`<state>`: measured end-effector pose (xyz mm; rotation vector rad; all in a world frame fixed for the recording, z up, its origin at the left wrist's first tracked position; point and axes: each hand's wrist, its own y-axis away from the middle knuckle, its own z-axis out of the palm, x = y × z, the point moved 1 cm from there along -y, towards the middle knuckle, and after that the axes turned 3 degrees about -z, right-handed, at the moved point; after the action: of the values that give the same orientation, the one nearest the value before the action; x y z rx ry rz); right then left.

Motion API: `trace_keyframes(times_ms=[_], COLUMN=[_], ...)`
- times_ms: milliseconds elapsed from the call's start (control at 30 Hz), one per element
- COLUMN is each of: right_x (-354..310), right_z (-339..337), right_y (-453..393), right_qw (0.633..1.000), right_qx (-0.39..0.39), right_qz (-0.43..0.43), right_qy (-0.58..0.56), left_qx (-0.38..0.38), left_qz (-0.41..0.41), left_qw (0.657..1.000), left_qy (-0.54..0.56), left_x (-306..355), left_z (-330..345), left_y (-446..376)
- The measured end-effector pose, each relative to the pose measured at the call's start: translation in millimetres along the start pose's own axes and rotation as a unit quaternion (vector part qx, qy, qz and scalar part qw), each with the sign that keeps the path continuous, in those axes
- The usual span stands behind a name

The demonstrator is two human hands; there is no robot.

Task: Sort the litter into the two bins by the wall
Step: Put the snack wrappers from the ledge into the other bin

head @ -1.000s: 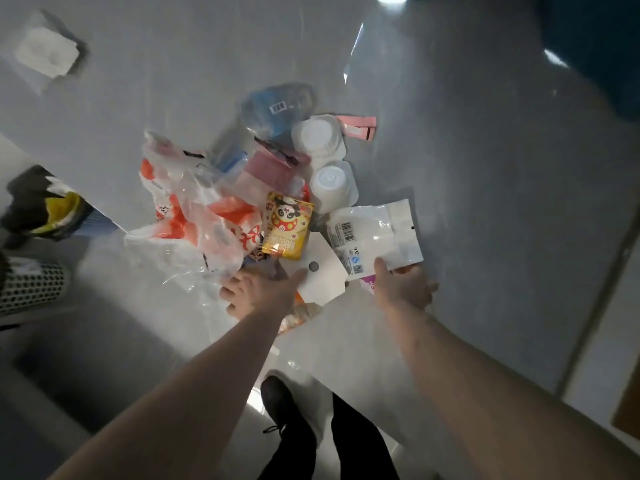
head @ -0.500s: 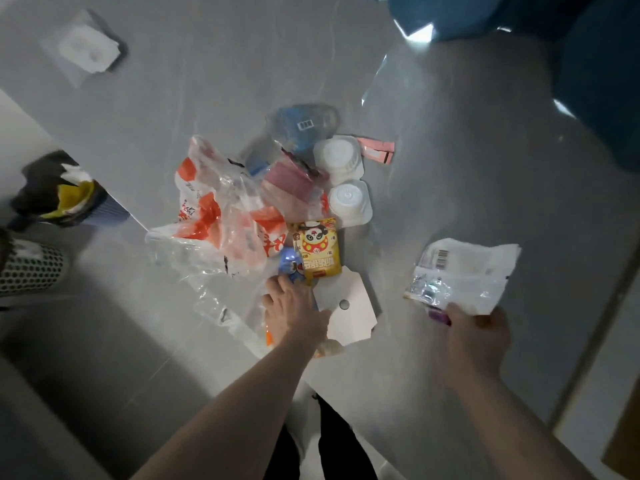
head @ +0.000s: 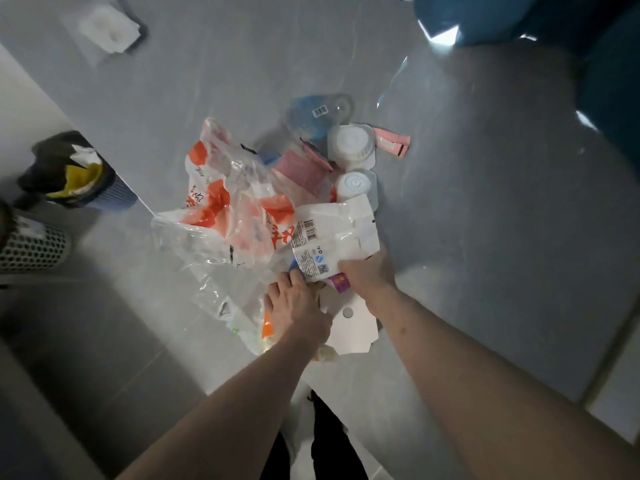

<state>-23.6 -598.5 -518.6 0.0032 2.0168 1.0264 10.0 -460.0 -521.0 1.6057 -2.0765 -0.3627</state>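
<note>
A heap of litter lies on the grey floor. In it are an orange-and-clear plastic bag [head: 221,202], two white plastic cups [head: 353,147], a blue blister pack [head: 318,112], a pink wrapper [head: 394,143] and a white card with a hole [head: 349,327]. My right hand [head: 367,275] grips a white pouch with a barcode [head: 332,240] by its lower end, over the heap's near side. A small purple packet [head: 339,283] shows under that hand. My left hand [head: 298,306] reaches in beside it, its fingertips at the pouch's lower edge and partly hidden.
Two bins stand at the left by the white wall: a dark-lined one holding yellow and white waste [head: 65,171] and a white mesh one [head: 31,247]. A white packet [head: 107,29] lies on the floor far left. Blue furniture [head: 554,22] fills the upper right. My feet are just below the heap.
My right hand lifted the white pouch off the floor, swung it out to the right, then brought it back over the heap. My left hand stayed in the near part of the pile.
</note>
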Motion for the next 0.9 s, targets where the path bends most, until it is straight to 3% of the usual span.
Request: trace_keyframes(times_ms=[200, 367, 733, 900], right_x=[10, 13, -4, -5], right_z=[-1, -8, 4, -14], right_y=[1, 5, -5, -10], right_qw=[0.998, 0.992, 0.998, 0.999], right_qx=[0.032, 0.112, 0.036, 0.038], right_qz=[0.043, -0.013, 0.009, 0.032], right_qy=[0.019, 0.056, 0.05, 0.021], left_qx=[-0.009, -0.007, -0.048, -0.054], left_qz=[-0.002, 0.014, 0.082, 0.06], left_qw=[1.0, 1.0, 0.995, 0.995], left_qy=[0.016, 0.027, 0.013, 0.057], left_x=[-4, -3, -1, 6], left_z=[-4, -1, 10, 5], left_y=[2, -2, -2, 6])
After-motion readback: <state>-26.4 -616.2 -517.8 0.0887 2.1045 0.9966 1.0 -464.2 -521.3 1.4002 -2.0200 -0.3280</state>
